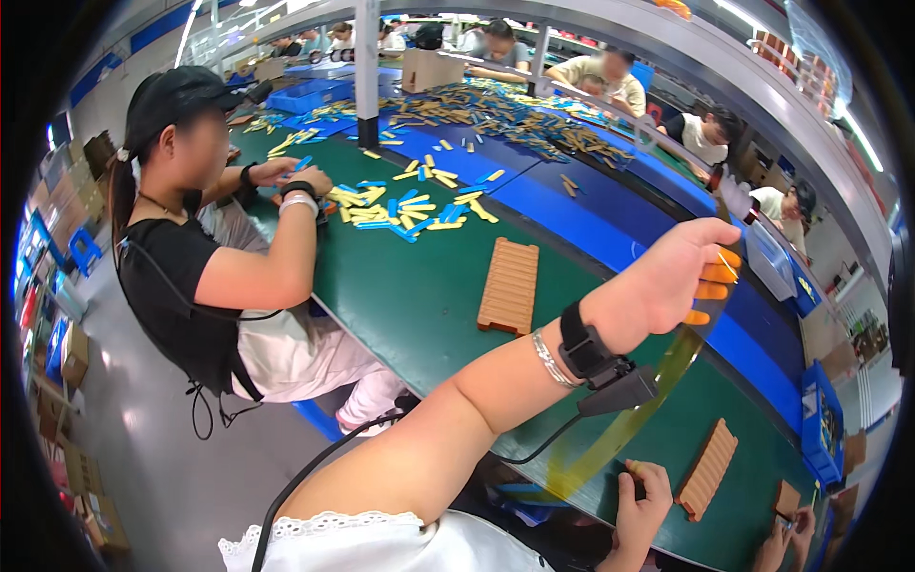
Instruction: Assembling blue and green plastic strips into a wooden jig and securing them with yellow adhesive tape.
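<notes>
My left hand (662, 281) is raised over the table at the right, with orange covers on its fingers and a black strap and bracelet at the wrist. Its fingers are curled, and a clear yellowish strip of tape (658, 391) runs down from below them toward the table's near edge. Lower down, my right hand (643, 503) is closed in a pinch close to that edge; what lies between its fingertips is too small to name. Beside it rests a ridged brown tray (707, 469). Another such tray (509, 286) lies farther off to the left of my left hand.
A co-worker in a black cap (181, 229) sits at the left, handling pieces beside a pile of yellow and blue sticks (405, 205). Another person's hands (786, 539) work at the lower right. A blue bin (822, 424) stands there. A metal post (367, 76) rises at the back.
</notes>
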Available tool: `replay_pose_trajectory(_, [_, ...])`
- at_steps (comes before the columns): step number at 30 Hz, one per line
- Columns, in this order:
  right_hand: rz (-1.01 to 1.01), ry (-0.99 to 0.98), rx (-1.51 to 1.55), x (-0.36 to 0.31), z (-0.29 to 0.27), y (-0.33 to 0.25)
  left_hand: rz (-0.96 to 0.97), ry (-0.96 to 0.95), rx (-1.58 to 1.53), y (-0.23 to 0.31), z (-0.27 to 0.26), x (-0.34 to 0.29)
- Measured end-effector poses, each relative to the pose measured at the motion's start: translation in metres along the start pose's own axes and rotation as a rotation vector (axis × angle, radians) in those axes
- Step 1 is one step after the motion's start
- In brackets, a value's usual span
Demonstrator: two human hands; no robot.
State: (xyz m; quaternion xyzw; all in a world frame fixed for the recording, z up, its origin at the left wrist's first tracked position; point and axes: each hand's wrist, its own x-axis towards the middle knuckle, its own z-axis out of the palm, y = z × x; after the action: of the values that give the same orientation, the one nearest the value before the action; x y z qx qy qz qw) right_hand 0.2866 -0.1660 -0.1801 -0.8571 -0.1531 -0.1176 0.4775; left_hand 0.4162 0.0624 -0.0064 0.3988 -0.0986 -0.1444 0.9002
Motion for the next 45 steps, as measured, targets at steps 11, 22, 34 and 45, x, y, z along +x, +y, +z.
replay_pose_trajectory(11, [-0.1,-0.038,-0.075,0.004,0.0,0.001,0.067,0.018,-0.022,0.001,0.003,-0.001])
replay_pose_trajectory(22, [-0.073,-0.006,-0.04,0.003,0.002,0.001,0.01,0.039,0.036,0.001,0.004,-0.001])
replay_pose_trajectory(34, [-0.07,-0.003,-0.017,0.002,0.0,-0.006,0.019,-0.002,0.05,-0.001,0.002,-0.001])
replay_pose_trajectory(45, [-0.08,0.016,-0.069,0.001,0.003,-0.008,0.015,-0.002,0.043,0.0,0.003,-0.003])
